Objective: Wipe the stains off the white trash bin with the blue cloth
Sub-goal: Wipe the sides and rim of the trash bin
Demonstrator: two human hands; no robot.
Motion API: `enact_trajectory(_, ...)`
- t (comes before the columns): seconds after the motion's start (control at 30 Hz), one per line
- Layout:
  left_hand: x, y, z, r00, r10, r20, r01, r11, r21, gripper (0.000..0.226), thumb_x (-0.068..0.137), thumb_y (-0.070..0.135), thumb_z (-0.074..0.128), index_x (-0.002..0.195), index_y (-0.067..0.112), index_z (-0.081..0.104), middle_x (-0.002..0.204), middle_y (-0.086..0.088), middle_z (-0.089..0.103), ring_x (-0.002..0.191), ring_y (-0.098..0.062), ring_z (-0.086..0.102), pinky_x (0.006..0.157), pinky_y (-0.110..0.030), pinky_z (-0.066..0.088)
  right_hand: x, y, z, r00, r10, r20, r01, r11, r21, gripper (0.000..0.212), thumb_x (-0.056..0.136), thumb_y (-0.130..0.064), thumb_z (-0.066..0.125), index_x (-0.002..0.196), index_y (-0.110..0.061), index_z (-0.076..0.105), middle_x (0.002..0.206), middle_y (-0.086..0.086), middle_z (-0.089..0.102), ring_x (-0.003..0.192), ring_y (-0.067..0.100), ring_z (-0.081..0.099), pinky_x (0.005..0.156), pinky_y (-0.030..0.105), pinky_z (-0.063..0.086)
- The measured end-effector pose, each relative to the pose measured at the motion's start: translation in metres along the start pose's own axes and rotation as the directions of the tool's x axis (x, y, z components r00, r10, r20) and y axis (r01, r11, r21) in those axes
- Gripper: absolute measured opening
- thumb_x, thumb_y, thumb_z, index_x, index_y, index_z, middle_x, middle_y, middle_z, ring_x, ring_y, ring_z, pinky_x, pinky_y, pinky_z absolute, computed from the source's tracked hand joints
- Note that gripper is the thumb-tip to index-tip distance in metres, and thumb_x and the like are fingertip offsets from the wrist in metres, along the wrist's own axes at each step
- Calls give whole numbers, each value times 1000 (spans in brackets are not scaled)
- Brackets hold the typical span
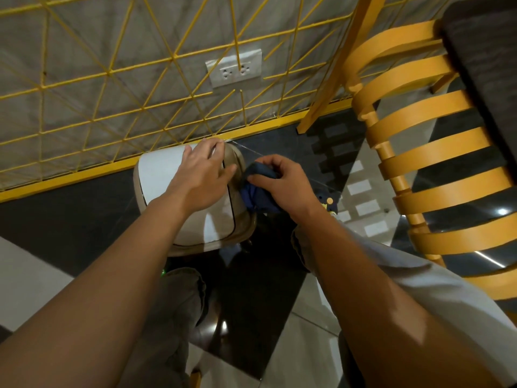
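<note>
Your left hand (pixel 202 175) is lying flat on the white trash bin (pixel 167 180) lid | your right hand (pixel 282 182) is squeezing the blue cloth (pixel 258 196) on its right rim | bin is sitting against the yellow fence (pixel 140 88), long side pointing toward you | floor (pixel 70 214) is open on its left.

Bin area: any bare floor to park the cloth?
Free: dark floor left of the white trash bin, below the yellow rail. Crowded: right of the bin, where the right hand bunches the blue cloth, chair beyond. Left hand rests on the lid.
</note>
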State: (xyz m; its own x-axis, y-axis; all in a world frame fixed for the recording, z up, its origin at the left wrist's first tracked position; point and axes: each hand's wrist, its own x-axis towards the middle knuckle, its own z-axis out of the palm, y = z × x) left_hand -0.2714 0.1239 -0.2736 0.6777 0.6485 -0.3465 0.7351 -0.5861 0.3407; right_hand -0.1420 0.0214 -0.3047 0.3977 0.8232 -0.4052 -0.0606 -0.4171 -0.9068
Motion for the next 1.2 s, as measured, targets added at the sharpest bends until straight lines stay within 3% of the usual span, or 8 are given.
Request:
enact_trajectory(0.23, 0, 0, 3, 1000, 4, 5, -4, 998, 62, 56, 98, 25, 39, 145, 2, 19, 151, -12, 21, 139, -29, 14, 116, -45, 6, -25, 12, 17, 996, -27, 86, 45, 976, -214, 17, 72, -8, 72, 82, -18, 62, 77, -10, 60, 71, 1, 55, 60, 5, 43)
enact_trajectory(0.4, -2, 0, 3, 1000, -31, -3, 31, 999, 23, 55, 98, 26, 39, 145, 5, 20, 151, -9, 21, 138, -29, 13, 116, -43, 8, -41, 23, 24, 994, 31, 104, -1, 961, -275, 14, 73, -6, 70, 82, -14, 63, 83, -1, 64, 79, 11, 58, 74, 27, 52)
enact_trajectory(0.53, -5, -1, -1, 999, -49, -7, 48, 996, -81, 53, 99, 27, 37, 146, 9, 21, 155, -5, 15, 143, -28, 4, 116, -41, 4, -45, 14, 8, 999, -6, 49, 17, 973, -231, 23, 74, -8, 70, 74, -25, 56, 77, -13, 58, 74, -1, 54, 63, 6, 44)
enact_trajectory(0.73, -18, 11, -16, 973, -129, -192, 54, 933, -356, 50, 98, 31, 37, 146, 18, 25, 156, 0, 15, 144, -21, 8, 113, -31, 12, -51, -4, -17, 999, 32, -39, -32, 999, -4, 20, 78, -13, 70, 75, -31, 60, 78, -12, 64, 72, -2, 59, 59, 9, 46)
enact_trajectory(0.87, -53, 54, -5, 958, -209, -197, 55, 806, -589, 51, 93, 43, 44, 138, 19, 41, 142, 0, 41, 130, -13, 37, 96, -11, 26, -58, -19, -17, 996, 90, 21, -93, 965, 245, 12, 80, -13, 68, 76, -23, 65, 74, -4, 68, 70, 5, 64, 63, 22, 52)
enact_trajectory(1.03, -95, 83, 24, 955, -296, 30, 205, 584, -786, 87, 65, 63, 53, 141, 24, 33, 141, 3, 43, 126, -14, 45, 105, -34, 40, -71, -28, -11, 949, 271, 160, -313, 760, 570, 6, 87, -7, 58, 85, -13, 58, 76, 5, 67, 67, 13, 68, 57, 23, 55)
enact_trajectory(1.13, -104, 86, 24, 886, -454, 97, 306, 415, -857, 83, 56, 60, 63, 127, 21, 46, 113, 6, 58, 89, 2, 58, 68, -8, 45, -78, -29, -4, 920, 310, 239, -391, 713, 582, 5, 90, -8, 52, 88, -11, 55, 80, 8, 63, 75, 17, 63, 62, 24, 55)
enact_trajectory(1.2, -106, 83, 25, 867, -449, 217, 352, 242, -904, 61, 61, 47, 71, 110, 16, 58, 90, 6, 67, 70, 4, 63, 56, -8, 46, -81, -27, 2, 908, 320, 271, -419, 711, 565, 4, 92, -9, 50, 90, -10, 54, 83, 8, 62, 76, 16, 62, 61, 22, 55)
